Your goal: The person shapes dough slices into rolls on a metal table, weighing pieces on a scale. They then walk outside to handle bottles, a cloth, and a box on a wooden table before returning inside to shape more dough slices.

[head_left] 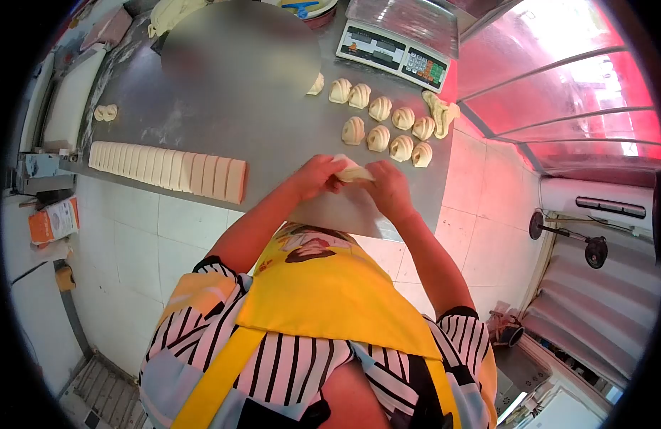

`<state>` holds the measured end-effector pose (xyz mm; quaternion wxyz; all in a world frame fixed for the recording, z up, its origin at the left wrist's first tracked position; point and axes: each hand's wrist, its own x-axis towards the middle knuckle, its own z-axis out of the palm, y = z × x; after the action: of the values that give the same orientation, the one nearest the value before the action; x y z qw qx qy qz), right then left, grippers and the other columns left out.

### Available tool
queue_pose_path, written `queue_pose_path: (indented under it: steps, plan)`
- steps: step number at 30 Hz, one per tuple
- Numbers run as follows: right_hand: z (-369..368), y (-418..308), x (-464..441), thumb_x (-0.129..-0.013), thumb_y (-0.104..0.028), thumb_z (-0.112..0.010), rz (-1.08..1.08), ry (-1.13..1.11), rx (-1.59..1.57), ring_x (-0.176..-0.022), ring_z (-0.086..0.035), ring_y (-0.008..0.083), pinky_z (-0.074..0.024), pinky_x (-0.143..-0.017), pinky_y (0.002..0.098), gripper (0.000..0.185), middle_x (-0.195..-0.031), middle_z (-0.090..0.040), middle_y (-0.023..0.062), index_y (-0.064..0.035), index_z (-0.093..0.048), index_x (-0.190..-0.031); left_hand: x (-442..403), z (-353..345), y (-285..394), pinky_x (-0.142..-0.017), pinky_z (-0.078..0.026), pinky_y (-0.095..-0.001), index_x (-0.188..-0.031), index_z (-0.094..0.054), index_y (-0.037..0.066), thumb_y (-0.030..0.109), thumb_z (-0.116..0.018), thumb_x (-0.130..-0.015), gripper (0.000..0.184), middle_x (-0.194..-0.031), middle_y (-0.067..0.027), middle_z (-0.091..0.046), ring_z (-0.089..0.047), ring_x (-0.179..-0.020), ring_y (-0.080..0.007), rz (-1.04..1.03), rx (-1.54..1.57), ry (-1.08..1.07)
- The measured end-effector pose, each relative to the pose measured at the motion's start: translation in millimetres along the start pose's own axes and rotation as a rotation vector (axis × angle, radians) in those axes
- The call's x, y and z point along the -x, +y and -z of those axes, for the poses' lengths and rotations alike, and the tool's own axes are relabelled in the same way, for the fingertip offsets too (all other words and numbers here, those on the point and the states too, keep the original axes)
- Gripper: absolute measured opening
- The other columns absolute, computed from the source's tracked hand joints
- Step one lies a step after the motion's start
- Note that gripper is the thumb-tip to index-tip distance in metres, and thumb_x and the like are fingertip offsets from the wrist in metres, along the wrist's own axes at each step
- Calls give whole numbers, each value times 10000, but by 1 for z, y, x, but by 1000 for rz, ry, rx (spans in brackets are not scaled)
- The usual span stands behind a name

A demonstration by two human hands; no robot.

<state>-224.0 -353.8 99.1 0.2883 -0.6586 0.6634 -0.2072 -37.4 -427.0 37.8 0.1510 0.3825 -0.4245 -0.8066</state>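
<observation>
A piece of pale dough (353,172) is stretched between my two hands, just above the near edge of the metal table. My left hand (317,176) grips its left end with curled fingers. At the other end, my right hand (389,187) has its fingers closed on the dough. Beyond my hands sit two rows of shaped, ridged dough rolls (380,109). To the left lies a long log of dough cut into slices (166,170), along the table's front edge. Two small joined dough pieces (106,113) rest farther left.
A digital scale (393,57) stands at the back right, with a loose dough strip (440,114) near its corner. A white machine (72,100) borders the table's left side. A blurred round area covers the back middle. The metal table (223,121) ends just before my apron.
</observation>
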Motion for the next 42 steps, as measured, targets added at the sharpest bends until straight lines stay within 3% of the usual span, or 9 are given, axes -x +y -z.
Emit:
queue_pose_path:
  steps: [2, 5, 8, 11, 20, 23, 29, 32, 42]
  plan:
    - [-9, 9, 2, -814, -125, -611, -432, -88, -449, -838, -588, 297, -489, -707, 365, 219, -956, -575, 119, -43, -551, -1009, 4, -16, 10, -631, -499, -305, -1017, -554, 58, 223, -587, -850, 238, -816, -54, -612, -604, -701, -156, -446, -931, 283]
    - [-18, 13, 4, -832, -132, -594, -689, -117, -1200, -765, -600, 218, -495, -679, 335, 236, -887, -596, 83, -46, -555, -1048, -10, -14, -6, -590, -494, -275, -1039, -558, 47, 138, -614, -808, 255, -855, -62, -626, -592, -672, -148, -905, -1012, 413]
    - [-6, -8, 15, -834, -111, -595, -313, -196, -1108, -701, -591, 156, -492, -652, 290, 268, -791, -594, 49, -49, -546, -1090, -3, -13, 14, -583, -489, -271, -1027, -567, 30, 113, -602, -803, 241, -829, -63, -628, -585, -661, -129, -241, -436, 273]
    - [1, -4, 14, -850, -73, -570, -62, -236, -654, -681, -592, 137, -490, -644, 257, 265, -732, -581, 19, -50, -537, -1112, -16, -3, 1, -581, -485, -258, -977, -588, 16, 105, -588, -804, 196, -809, -58, -628, -575, -646, -104, -128, -167, 157]
    - [-17, 24, -20, -848, -219, -627, -605, -56, -1120, -621, -539, 79, -425, -534, 232, 194, -743, -594, 2, -39, -604, -917, 9, -37, -5, -639, -463, -352, -885, -586, 23, 35, -570, -708, 178, -825, -125, -560, -545, -703, -329, -695, -862, 48]
    - [-38, 34, -13, -894, -295, -542, -762, -233, -1420, -671, -593, 142, -481, -565, 265, 249, -833, -618, 29, -55, -583, -942, 9, -33, -17, -661, -462, -323, -885, -571, 20, 36, -589, -727, 160, -867, -107, -536, -550, -716, -253, -771, -772, 280]
    - [-38, 28, -18, -903, -295, -506, -961, -287, -1270, -734, -601, 172, -543, -634, 322, 253, -913, -605, 66, -62, -572, -975, 8, -37, -9, -575, -437, -242, -921, -583, 27, 98, -608, -803, 139, -902, -65, -573, -535, -656, -101, -528, -401, 376]
    - [-42, 28, -8, -915, -348, -481, -872, -310, -1131, -712, -602, 180, -548, -618, 331, 311, -913, -597, 97, -54, -564, -975, 1, -17, -10, -524, -434, -254, -946, -586, 23, 127, -586, -830, 155, -773, -54, -605, -532, -573, -101, -179, -410, 73]
    - [-82, 73, -3, -923, -275, -492, -575, -438, -869, -553, -552, 139, -491, -513, 269, 274, -716, -569, 73, -40, -495, -1064, -22, 6, -77, -475, -443, -300, -985, -520, 49, 115, -542, -821, 178, -641, -76, -590, -556, -489, -140, -97, -608, 190]
